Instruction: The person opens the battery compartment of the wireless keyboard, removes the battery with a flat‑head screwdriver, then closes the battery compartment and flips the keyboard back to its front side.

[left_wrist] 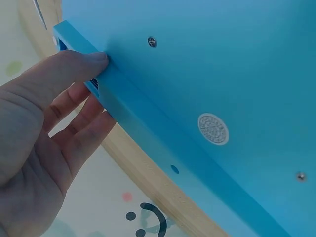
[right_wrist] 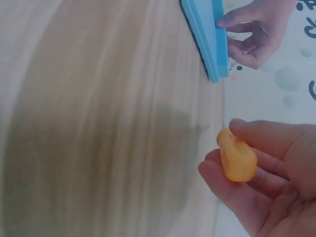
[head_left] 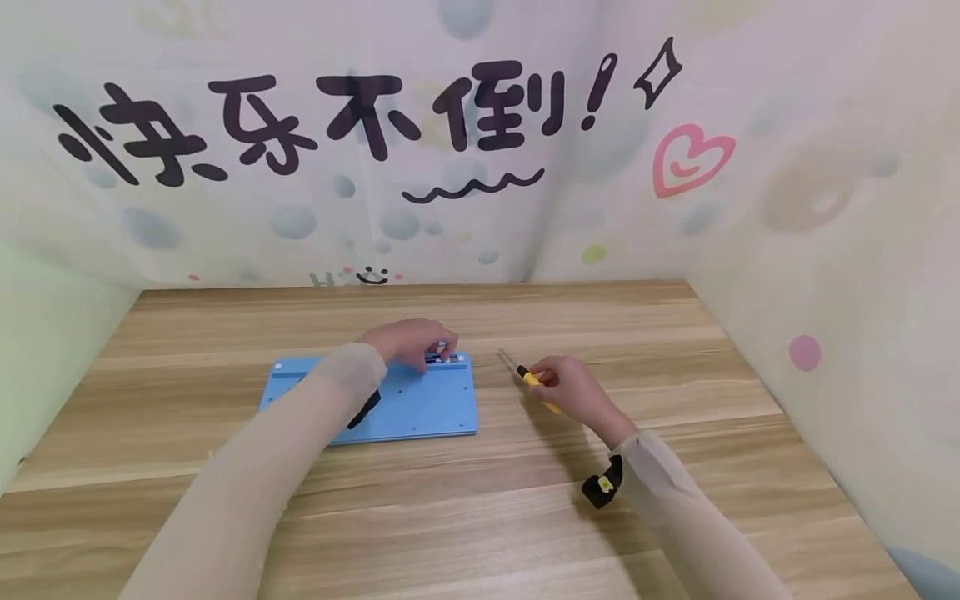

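A flat blue keyboard point(head_left: 427, 408) lies underside up on the table, with small screws and a round pale label point(left_wrist: 213, 129) on it. An open slot point(head_left: 453, 359) shows in its raised back edge, near the right corner. My left hand point(head_left: 411, 340) grips that edge at the slot. Its thumb point(left_wrist: 89, 64) presses on top and the other fingers reach round the far side. To the right of the keyboard, my right hand point(head_left: 573, 387) holds a screwdriver point(head_left: 532, 379) by its yellow handle. The metal shaft points away and left, toward the back of the table.
The wood-grain table point(head_left: 465, 517) ends at a printed cloth wall point(head_left: 360, 225) behind, with more cloth at both sides. Black wrist straps point(head_left: 602, 483) sit on the forearms. The left sleeve point(head_left: 300, 433) covers part of the keyboard's left half.
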Motion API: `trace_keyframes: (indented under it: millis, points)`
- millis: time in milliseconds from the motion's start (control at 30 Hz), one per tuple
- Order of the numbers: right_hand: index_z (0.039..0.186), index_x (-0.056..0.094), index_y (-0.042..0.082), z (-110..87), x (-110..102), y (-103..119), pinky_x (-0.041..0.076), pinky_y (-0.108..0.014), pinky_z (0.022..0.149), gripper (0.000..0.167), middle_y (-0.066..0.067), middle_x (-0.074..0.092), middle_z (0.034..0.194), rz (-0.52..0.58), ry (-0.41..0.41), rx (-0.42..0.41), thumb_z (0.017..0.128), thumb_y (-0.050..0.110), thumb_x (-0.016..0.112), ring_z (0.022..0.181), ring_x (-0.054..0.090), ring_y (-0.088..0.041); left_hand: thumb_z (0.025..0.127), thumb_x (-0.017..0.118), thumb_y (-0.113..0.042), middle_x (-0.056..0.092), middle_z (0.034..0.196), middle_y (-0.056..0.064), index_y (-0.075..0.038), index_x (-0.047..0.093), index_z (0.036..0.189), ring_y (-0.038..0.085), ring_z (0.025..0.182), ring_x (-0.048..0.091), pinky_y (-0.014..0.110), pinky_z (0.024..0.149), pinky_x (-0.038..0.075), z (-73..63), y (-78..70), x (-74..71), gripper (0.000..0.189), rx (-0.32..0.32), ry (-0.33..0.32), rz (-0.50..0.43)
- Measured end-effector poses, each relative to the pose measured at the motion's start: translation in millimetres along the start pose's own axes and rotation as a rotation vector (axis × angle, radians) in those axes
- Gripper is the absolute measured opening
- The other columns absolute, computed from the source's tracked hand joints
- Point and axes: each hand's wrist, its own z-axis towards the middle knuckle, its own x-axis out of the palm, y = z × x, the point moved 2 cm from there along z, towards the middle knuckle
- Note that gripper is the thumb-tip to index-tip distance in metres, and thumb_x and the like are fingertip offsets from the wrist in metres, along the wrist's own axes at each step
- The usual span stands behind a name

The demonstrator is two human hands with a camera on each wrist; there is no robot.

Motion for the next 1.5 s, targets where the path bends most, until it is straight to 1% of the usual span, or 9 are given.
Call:
trace_keyframes:
  millis: [200,400,533,667,800,1000,1233,1400,1500]
  points:
    - [0.101,0.065,-0.004,-3.5,3,-4,0.052,-0.028,0.061,0.025,-0.011,0.065,0.084,0.013,-0.046,0.063,0.079,0.005,0.07,0.076,0.062,-0.021,0.073,0.066,0.011,0.05,0.088,0.005,-0.01,0.052,0.087,0.018,0.08,0.044,0.028,0.067,0.035,1.5,-2.1,0.4,0.028,0.005,0.003,0.069]
    - [0.103,0.064,-0.002,-6.9,8,-7,0.052,-0.027,0.058,0.027,-0.012,0.065,0.087,0.03,-0.073,0.139,0.079,0.007,0.071,0.076,0.061,-0.02,0.072,0.067,0.01,0.047,0.085,0.004,-0.01,0.05,0.085,0.018,0.079,0.042,0.028,0.066,0.034,3.6,-1.9,2.6,0.029,-0.002,0.002,0.088]
    - [0.103,0.063,-0.001,-8.9,12,-7,0.051,-0.027,0.054,0.027,-0.011,0.064,0.084,0.033,-0.085,0.18,0.079,0.009,0.071,0.069,0.059,-0.017,0.072,0.068,0.01,0.047,0.085,0.004,-0.009,0.051,0.086,0.018,0.078,0.042,0.027,0.066,0.034,3.3,-3.0,2.3,0.029,0.003,0.006,0.088]
    - [0.104,0.062,0.0,-10.4,16,-8,0.049,-0.025,0.048,0.028,-0.009,0.061,0.08,0.038,-0.078,0.21,0.079,0.01,0.071,0.06,0.056,-0.015,0.071,0.067,0.01,0.048,0.085,0.005,-0.008,0.051,0.086,0.018,0.077,0.042,0.027,0.066,0.034,2.5,-3.8,1.6,0.029,0.004,0.005,0.095]
    - [0.106,0.06,0.001,-12.5,19,-7,0.047,-0.025,0.043,0.031,-0.009,0.059,0.079,0.033,-0.071,0.246,0.079,0.013,0.072,0.056,0.055,-0.015,0.072,0.066,0.011,0.048,0.086,0.005,-0.008,0.051,0.086,0.018,0.077,0.042,0.027,0.065,0.033,2.2,-4.2,2.1,0.029,-0.003,0.003,0.097]
    - [0.109,0.059,0.002,-15.4,20,-5,0.045,-0.025,0.041,0.036,-0.007,0.059,0.078,0.004,-0.074,0.264,0.079,0.018,0.072,0.054,0.054,-0.014,0.072,0.066,0.011,0.049,0.085,0.006,-0.008,0.051,0.086,0.019,0.076,0.043,0.027,0.065,0.033,2.6,-4.7,2.6,0.028,-0.002,0.0,0.092]
    - [0.108,0.058,0.001,-18.5,20,-5,0.042,-0.025,0.042,0.038,-0.005,0.057,0.071,-0.015,-0.077,0.265,0.078,0.02,0.073,0.05,0.05,-0.013,0.073,0.068,0.009,0.046,0.084,0.005,-0.008,0.05,0.087,0.019,0.077,0.042,0.028,0.066,0.033,3.3,-5.3,1.8,0.028,-0.015,0.014,0.096]
    - [0.108,0.058,0.002,-20.1,21,-7,0.041,-0.026,0.04,0.041,-0.004,0.057,0.068,-0.021,-0.073,0.272,0.078,0.024,0.074,0.046,0.048,-0.013,0.072,0.069,0.008,0.044,0.081,0.004,-0.009,0.048,0.085,0.019,0.075,0.039,0.027,0.064,0.032,5.5,-3.0,2.1,0.03,0.003,0.016,0.115]
    - [0.109,0.058,0.003,-20.8,21,-8,0.041,-0.026,0.04,0.042,-0.004,0.057,0.067,-0.025,-0.068,0.275,0.078,0.025,0.074,0.044,0.048,-0.013,0.071,0.07,0.008,0.044,0.081,0.004,-0.009,0.047,0.084,0.018,0.075,0.04,0.027,0.064,0.031,7.2,-1.9,2.7,0.031,0.013,0.014,0.104]
